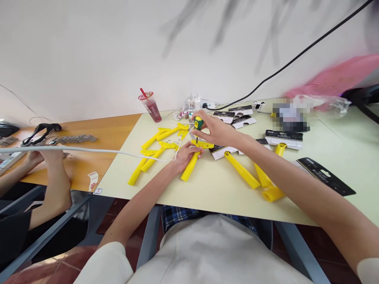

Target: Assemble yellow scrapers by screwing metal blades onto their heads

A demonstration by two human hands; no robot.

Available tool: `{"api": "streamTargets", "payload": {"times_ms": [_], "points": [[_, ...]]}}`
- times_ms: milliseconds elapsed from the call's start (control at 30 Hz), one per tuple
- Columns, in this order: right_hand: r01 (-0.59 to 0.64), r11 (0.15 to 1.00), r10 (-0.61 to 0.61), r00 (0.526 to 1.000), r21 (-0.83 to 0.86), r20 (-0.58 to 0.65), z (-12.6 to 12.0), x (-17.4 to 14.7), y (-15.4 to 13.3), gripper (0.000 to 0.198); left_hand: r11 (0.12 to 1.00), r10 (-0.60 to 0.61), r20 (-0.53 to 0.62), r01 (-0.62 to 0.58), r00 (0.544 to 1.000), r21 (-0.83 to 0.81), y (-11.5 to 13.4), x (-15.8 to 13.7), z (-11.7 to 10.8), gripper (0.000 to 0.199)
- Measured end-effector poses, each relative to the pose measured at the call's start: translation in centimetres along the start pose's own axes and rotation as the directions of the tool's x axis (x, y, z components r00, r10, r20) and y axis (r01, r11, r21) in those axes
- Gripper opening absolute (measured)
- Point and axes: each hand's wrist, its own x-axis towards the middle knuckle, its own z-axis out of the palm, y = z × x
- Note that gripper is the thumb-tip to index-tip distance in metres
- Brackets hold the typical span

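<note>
My left hand (184,156) is closed round the upper part of a yellow plastic scraper (191,166), whose handle points down toward me. In my right hand (215,128) is a screwdriver (198,123) with a green and yellow handle. It stands nearly upright, its shaft pointing down at the scraper's wide head; whether the tip sits in a screw is too small to tell. Several more yellow scrapers (152,157) lie left of my left hand, with small dark bits among them. Loose yellow handles (242,170) rest under and beside my right forearm.
Black and white packaging cards (284,139) are spread at the right. A drink cup (152,108) with a red straw stands at the back, near a power strip (194,103). A white cable (89,149) crosses the left side. Another person's arms (55,173) are at the wooden table.
</note>
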Motion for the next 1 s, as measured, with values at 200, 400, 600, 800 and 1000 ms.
{"api": "streamTargets", "payload": {"times_ms": [200, 400, 600, 800, 1000], "points": [[-0.021, 0.989, 0.01, 0.997, 0.146, 0.081, 0.2, -0.3, -0.6, 0.055, 1.0, -0.005, 0.004, 0.005, 1.0, 0.003, 0.1, 0.0, 0.0, 0.048], [-0.065, 0.994, 0.06, 0.996, 0.084, 0.064, 0.2, -0.3, -0.7, 0.049, 1.0, -0.008, 0.066, 0.007, 0.998, 0.012, -0.4, 0.0, -0.4, 0.051], [-0.088, 0.995, 0.086, 0.995, 0.044, 0.041, 0.3, -0.3, -0.2, 0.054, 1.0, 0.001, 0.056, 0.0, 0.998, -0.014, -0.5, 0.0, -0.3, 0.049], [-0.073, 0.997, 0.072, 0.996, 0.021, 0.045, -0.3, -0.2, -0.6, 0.055, 0.999, -0.018, 0.029, 0.019, 0.999, -0.042, -0.5, -0.2, 0.4, 0.048], [-0.116, 0.992, 0.119, 0.99, 0.049, -0.079, -3.0, -0.4, -3.6, 0.047, 0.99, -0.064, 0.083, 0.074, 0.994, -0.117, -0.9, -0.7, 1.1, 0.046]]}}
